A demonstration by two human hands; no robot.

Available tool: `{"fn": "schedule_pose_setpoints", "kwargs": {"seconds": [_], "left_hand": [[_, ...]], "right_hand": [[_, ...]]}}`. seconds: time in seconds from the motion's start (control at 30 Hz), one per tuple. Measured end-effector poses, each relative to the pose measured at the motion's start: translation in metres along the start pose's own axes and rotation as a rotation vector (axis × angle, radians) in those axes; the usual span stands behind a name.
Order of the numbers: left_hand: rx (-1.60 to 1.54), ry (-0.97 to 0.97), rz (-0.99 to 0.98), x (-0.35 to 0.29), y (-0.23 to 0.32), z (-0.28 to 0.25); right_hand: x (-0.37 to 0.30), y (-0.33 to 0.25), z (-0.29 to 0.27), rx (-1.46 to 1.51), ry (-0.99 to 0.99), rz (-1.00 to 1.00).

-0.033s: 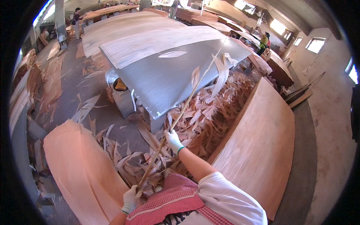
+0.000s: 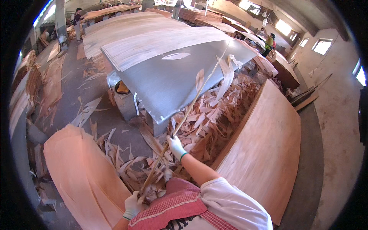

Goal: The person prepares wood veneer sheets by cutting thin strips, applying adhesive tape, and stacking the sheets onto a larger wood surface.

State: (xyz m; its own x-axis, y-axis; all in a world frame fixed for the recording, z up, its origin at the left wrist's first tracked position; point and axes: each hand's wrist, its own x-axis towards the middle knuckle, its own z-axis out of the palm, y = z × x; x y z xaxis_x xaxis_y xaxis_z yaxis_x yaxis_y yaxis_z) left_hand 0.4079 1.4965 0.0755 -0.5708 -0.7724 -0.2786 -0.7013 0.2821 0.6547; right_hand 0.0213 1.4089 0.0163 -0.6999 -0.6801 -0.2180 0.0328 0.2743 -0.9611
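Observation:
Both of my hands, in white knit gloves, are closed round a long thin wooden stick (image 2: pixel 186 114). My left hand (image 2: pixel 132 204) grips its near end, low in front of my apron. Farther up the shaft is my right hand (image 2: pixel 177 147), with that arm stretched forward. The stick slants away to the right, and its far part lies over a grey-topped table (image 2: pixel 165 82). Beside the far part are a small veneer scrap (image 2: pixel 199 79) and a longer pale veneer strip (image 2: pixel 226 78); whether the stick touches them I cannot tell.
Pale veneer sheets (image 2: pixel 153 44) cover the table's far side. Veneer scraps (image 2: pixel 214 115) are heaped between the table and a tall veneer stack (image 2: pixel 264 149) at right. More sheets (image 2: pixel 82 168) stand at near left. Two people (image 2: pixel 78 23) (image 2: pixel 269 44) are far off.

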Motion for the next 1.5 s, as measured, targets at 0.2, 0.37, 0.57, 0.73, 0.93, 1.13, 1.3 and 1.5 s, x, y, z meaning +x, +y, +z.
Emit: {"fn": "schedule_pose_setpoints", "kwargs": {"seconds": [0.2, 0.37, 0.57, 0.73, 0.93, 1.13, 1.3, 1.5], "left_hand": [[0.129, -0.069, -0.061, 0.062, -0.067, -0.036], [0.262, 0.019, -0.087, 0.144, -0.102, -0.088], [0.285, 0.072, -0.007, 0.250, -0.085, -0.179], [0.342, 0.118, -0.020, 0.332, -0.102, -0.244], [0.093, 0.009, 0.090, 0.443, -0.141, -0.330], [0.032, -0.039, 0.028, 0.521, -0.208, -0.456], [0.190, 0.173, 0.133, 0.633, -0.187, -0.533], [0.110, 0.145, 0.135, 0.758, -0.177, -0.567]], "right_hand": [[0.012, 0.012, 0.041, 0.105, -0.010, 0.216], [0.057, -0.037, 0.074, 0.263, -0.095, 0.324], [0.130, -0.129, 0.123, 0.379, -0.110, 0.525], [0.193, -0.142, 0.176, 0.469, -0.244, 0.424], [0.262, -0.223, 0.271, 0.464, -0.144, 0.269], [0.368, -0.276, 0.386, 0.808, -0.132, 0.235], [0.467, -0.242, 0.441, 0.818, 0.108, 0.444], [0.526, -0.260, 0.488, 0.762, 0.190, 0.489]]}}
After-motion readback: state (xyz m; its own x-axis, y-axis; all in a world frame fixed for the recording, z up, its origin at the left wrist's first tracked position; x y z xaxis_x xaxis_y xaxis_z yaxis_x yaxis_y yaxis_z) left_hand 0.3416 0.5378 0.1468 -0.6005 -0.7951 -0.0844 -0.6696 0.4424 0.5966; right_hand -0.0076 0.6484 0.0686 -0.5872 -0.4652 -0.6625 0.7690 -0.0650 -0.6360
